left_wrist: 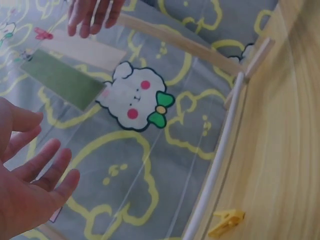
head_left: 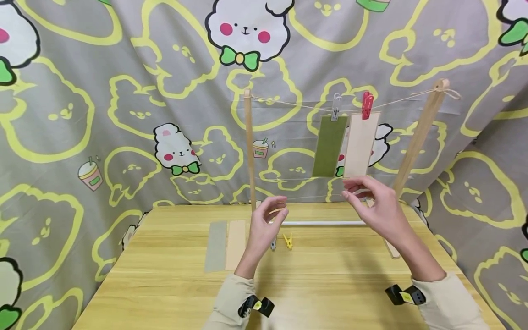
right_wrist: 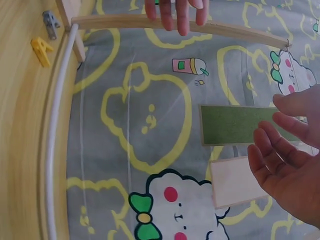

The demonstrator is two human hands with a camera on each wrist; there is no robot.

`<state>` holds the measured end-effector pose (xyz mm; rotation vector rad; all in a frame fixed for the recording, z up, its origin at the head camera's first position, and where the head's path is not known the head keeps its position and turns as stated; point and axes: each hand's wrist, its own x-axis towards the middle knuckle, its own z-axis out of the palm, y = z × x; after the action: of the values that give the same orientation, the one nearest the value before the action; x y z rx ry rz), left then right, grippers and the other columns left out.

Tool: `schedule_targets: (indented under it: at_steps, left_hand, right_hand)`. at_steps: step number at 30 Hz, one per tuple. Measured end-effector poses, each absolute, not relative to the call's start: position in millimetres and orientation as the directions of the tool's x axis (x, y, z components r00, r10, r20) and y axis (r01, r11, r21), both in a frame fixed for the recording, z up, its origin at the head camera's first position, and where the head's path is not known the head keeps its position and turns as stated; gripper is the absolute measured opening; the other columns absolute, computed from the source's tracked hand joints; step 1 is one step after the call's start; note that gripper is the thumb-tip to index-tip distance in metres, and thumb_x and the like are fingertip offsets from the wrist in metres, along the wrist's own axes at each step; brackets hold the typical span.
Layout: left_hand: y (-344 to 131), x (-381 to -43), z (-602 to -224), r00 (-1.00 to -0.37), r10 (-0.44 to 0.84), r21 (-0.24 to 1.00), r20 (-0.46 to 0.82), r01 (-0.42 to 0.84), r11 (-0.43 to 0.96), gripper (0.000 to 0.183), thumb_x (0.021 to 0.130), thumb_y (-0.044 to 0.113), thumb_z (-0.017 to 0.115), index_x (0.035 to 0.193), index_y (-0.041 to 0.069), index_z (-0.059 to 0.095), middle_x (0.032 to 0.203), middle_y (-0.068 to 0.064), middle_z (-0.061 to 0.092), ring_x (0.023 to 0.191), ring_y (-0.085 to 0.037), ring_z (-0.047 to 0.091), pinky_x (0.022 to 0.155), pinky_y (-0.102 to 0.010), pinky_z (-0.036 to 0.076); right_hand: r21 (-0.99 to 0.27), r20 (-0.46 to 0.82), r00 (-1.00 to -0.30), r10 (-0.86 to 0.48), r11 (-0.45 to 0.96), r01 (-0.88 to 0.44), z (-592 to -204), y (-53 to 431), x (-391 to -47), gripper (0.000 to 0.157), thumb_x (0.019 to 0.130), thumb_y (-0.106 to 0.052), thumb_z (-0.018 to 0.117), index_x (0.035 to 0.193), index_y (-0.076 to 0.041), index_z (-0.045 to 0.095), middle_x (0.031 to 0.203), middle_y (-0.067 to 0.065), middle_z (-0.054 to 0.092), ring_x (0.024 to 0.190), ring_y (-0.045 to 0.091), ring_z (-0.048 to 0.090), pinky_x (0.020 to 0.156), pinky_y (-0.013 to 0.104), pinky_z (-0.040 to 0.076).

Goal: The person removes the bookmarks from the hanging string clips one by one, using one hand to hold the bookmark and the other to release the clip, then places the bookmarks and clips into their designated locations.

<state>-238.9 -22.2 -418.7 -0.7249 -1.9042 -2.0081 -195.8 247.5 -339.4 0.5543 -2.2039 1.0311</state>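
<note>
A string [head_left: 284, 104] runs between two wooden posts. From it hang a green card [head_left: 330, 146] under a clear clothespin [head_left: 336, 107] and a cream card [head_left: 361, 146] under a red clothespin [head_left: 367, 105]. Slightly below the cream card, in the head view, my right hand [head_left: 381, 208] is raised with loosely bent fingers and holds nothing. My left hand [head_left: 264, 227] hovers empty near the left post, its fingers relaxed. On the table by that hand lie a yellow clothespin [head_left: 288, 241] and a partly hidden grey clothespin [head_left: 273, 244].
A grey card [head_left: 216, 247] and a light tan card [head_left: 236, 243] lie side by side on the wooden table [head_left: 165, 275]. The left post [head_left: 250, 146] and right post [head_left: 420, 137] stand joined low down by a white rod [head_left: 321, 223]. Patterned cloth hangs behind.
</note>
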Motion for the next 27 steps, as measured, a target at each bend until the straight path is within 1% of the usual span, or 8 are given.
schedule_targets:
  at_steps: [4, 7, 11, 13, 16, 22, 23, 27]
  left_hand:
    - [-13, -244, -416, -0.826, 0.126, 0.835, 0.55, 0.544, -0.081, 0.031, 0.095, 0.0, 0.07, 0.125, -0.002, 0.066, 0.123, -0.014, 0.068, 0.114, -0.031, 0.064, 0.1, -0.05, 0.054]
    - [-8, -248, -414, -0.825, 0.119, 0.833, 0.553, 0.549, -0.07, 0.031, 0.094, 0.0, 0.07, 0.125, -0.003, 0.065, 0.123, -0.014, 0.068, 0.114, -0.034, 0.063, 0.1, -0.047, 0.054]
    - [-2, -252, -411, -0.821, 0.119, 0.83, 0.558, 0.552, -0.085, 0.032, 0.094, -0.002, 0.069, 0.126, -0.005, 0.063, 0.124, -0.017, 0.067, 0.116, -0.036, 0.062, 0.102, -0.047, 0.053]
    - [0, -254, -409, -0.817, 0.12, 0.826, 0.564, 0.557, -0.085, 0.032, 0.095, -0.002, 0.069, 0.126, -0.005, 0.063, 0.125, -0.017, 0.067, 0.117, -0.033, 0.062, 0.102, -0.047, 0.053]
    - [5, -258, -406, -0.813, 0.123, 0.823, 0.569, 0.561, -0.095, 0.032, 0.095, -0.003, 0.068, 0.127, -0.004, 0.063, 0.126, -0.018, 0.067, 0.116, -0.031, 0.063, 0.101, -0.047, 0.053]
    - [14, -262, -402, -0.816, 0.128, 0.826, 0.563, 0.554, -0.101, 0.033, 0.094, -0.005, 0.068, 0.127, -0.003, 0.063, 0.126, -0.014, 0.067, 0.115, -0.028, 0.064, 0.1, -0.046, 0.054]
    - [15, -262, -401, -0.815, 0.13, 0.826, 0.564, 0.556, -0.096, 0.033, 0.094, -0.005, 0.068, 0.127, -0.003, 0.063, 0.126, -0.013, 0.067, 0.115, -0.027, 0.064, 0.101, -0.046, 0.054]
    - [23, -266, -396, -0.811, 0.125, 0.821, 0.571, 0.566, -0.075, 0.033, 0.094, -0.004, 0.068, 0.127, -0.004, 0.063, 0.125, -0.012, 0.068, 0.115, -0.026, 0.064, 0.1, -0.045, 0.054]
  right_hand:
    - [-0.479, 0.722, -0.679, -0.134, 0.612, -0.63, -334, 250, -197, 0.028, 0.089, 0.001, 0.077, 0.116, -0.008, 0.072, 0.103, 0.0, 0.071, 0.09, 0.008, 0.064, 0.079, 0.013, 0.053]
    - [-0.44, 0.739, -0.656, -0.152, 0.629, -0.641, -332, 252, -197, 0.03, 0.088, 0.002, 0.078, 0.115, -0.008, 0.073, 0.104, 0.0, 0.07, 0.092, 0.01, 0.064, 0.079, 0.013, 0.053]
    - [-0.375, 0.76, -0.625, -0.179, 0.665, -0.646, -327, 254, -198, 0.032, 0.086, 0.003, 0.08, 0.116, -0.008, 0.072, 0.105, 0.0, 0.07, 0.095, 0.012, 0.063, 0.08, 0.014, 0.053]
    - [-0.349, 0.767, -0.612, -0.192, 0.675, -0.65, -324, 255, -199, 0.034, 0.085, 0.004, 0.08, 0.117, -0.007, 0.072, 0.106, 0.002, 0.071, 0.096, 0.013, 0.063, 0.08, 0.015, 0.052]
    - [-0.337, 0.768, -0.61, -0.195, 0.688, -0.643, -319, 257, -198, 0.035, 0.085, 0.005, 0.079, 0.118, -0.007, 0.072, 0.108, 0.004, 0.071, 0.097, 0.012, 0.062, 0.082, 0.015, 0.05]
    - [-0.301, 0.777, -0.592, -0.212, 0.702, -0.646, -310, 264, -198, 0.037, 0.085, 0.005, 0.079, 0.119, -0.006, 0.071, 0.11, 0.004, 0.071, 0.096, 0.017, 0.064, 0.084, 0.012, 0.048]
    - [-0.287, 0.782, -0.584, -0.219, 0.706, -0.648, -308, 265, -199, 0.038, 0.084, 0.004, 0.08, 0.119, -0.006, 0.071, 0.11, 0.004, 0.071, 0.095, 0.019, 0.064, 0.085, 0.012, 0.048]
    - [-0.24, 0.796, -0.556, -0.241, 0.717, -0.655, -300, 270, -200, 0.042, 0.081, 0.005, 0.081, 0.12, -0.006, 0.07, 0.112, 0.006, 0.071, 0.094, 0.018, 0.063, 0.086, 0.016, 0.047]
